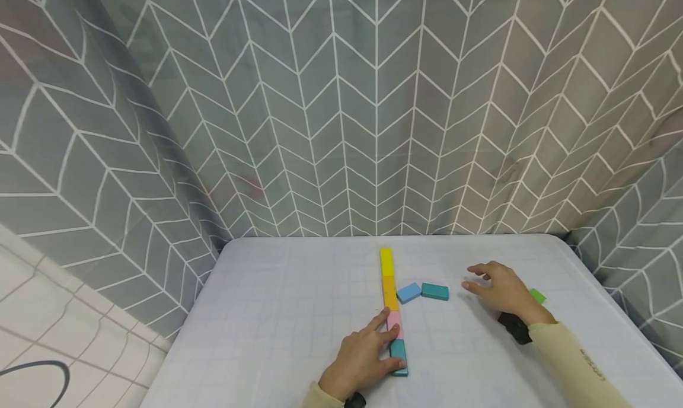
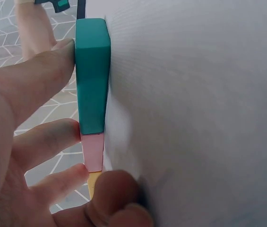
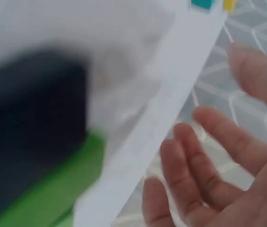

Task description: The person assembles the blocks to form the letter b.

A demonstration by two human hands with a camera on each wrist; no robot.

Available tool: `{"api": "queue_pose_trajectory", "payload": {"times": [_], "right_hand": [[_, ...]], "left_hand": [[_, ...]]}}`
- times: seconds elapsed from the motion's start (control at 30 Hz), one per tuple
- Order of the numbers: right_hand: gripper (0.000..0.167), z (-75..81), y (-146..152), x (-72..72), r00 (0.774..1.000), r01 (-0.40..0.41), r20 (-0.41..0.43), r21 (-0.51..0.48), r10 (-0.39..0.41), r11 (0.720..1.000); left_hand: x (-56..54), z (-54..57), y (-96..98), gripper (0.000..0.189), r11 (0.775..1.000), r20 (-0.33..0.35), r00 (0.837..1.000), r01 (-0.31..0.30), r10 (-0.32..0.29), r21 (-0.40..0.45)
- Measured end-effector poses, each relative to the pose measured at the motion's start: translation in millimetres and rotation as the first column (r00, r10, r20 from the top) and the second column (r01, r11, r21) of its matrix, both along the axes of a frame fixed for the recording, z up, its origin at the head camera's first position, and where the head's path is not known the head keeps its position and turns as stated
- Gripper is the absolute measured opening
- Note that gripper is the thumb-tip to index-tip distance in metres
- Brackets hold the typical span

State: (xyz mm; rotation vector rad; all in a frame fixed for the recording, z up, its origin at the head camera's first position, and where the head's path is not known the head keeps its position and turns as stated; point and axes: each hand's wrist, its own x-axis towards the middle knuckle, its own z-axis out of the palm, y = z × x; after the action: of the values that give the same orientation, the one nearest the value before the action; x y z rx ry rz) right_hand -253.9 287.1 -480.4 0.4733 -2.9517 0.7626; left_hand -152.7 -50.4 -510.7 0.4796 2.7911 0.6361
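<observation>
A straight row of blocks runs away from me: a teal block (image 1: pixel 398 354) nearest, a pink block (image 1: pixel 393 322) beyond it, an orange-yellow block (image 1: pixel 391 293), and a yellow block (image 1: pixel 386 261) at the far end. My left hand (image 1: pixel 360 354) rests on the near part of the row. Its thumb (image 2: pixel 60 61) presses on the teal block, and other fingertips touch around the pink one. Over the table to the right, my right hand (image 1: pixel 504 289) hovers with loosely spread fingers and holds nothing. A green block (image 1: pixel 538 296) lies partly hidden behind its wrist.
A light blue block (image 1: pixel 409 293) lies angled at the row's right side, close to the orange-yellow block. Another teal block (image 1: pixel 434 291) lies just right of it. The white table (image 1: pixel 283 301) is bounded at the back by a patterned grey curtain (image 1: pixel 347 129).
</observation>
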Motion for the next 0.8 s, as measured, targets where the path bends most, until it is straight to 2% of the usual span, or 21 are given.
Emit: {"api": "queue_pose_trajectory", "payload": {"times": [0.1,0.27,0.37,0.6,0.8], "right_hand": [[0.056,4.8,20,6.1,0.998,0.054,0.020,0.024,-0.054,0.998],[0.054,7.6,49,18.3,0.999,-0.014,0.043,0.031,0.012,0.999],[0.050,7.4,61,25.1,0.999,-0.020,0.036,0.029,0.019,0.999],[0.052,3.5,80,30.9,0.991,0.132,0.020,0.075,-0.134,0.988],[0.050,-5.7,86,34.5,0.980,0.190,0.042,0.072,-0.193,0.979]], "left_hand": [[-0.2,1.3,-0.8,0.071,1.000,0.002,1.000,-0.005,0.005,0.006],[-0.4,2.1,-0.8,0.071,1.000,0.012,1.000,-0.017,0.017,0.009],[-0.5,1.9,-0.6,0.071,1.000,0.015,1.000,-0.020,0.020,0.007],[-1.1,2.0,-1.9,0.071,1.000,0.006,1.000,-0.014,0.014,0.023],[-1.7,-0.3,-1.5,0.070,0.999,0.022,1.000,-0.005,0.004,0.038]]}}
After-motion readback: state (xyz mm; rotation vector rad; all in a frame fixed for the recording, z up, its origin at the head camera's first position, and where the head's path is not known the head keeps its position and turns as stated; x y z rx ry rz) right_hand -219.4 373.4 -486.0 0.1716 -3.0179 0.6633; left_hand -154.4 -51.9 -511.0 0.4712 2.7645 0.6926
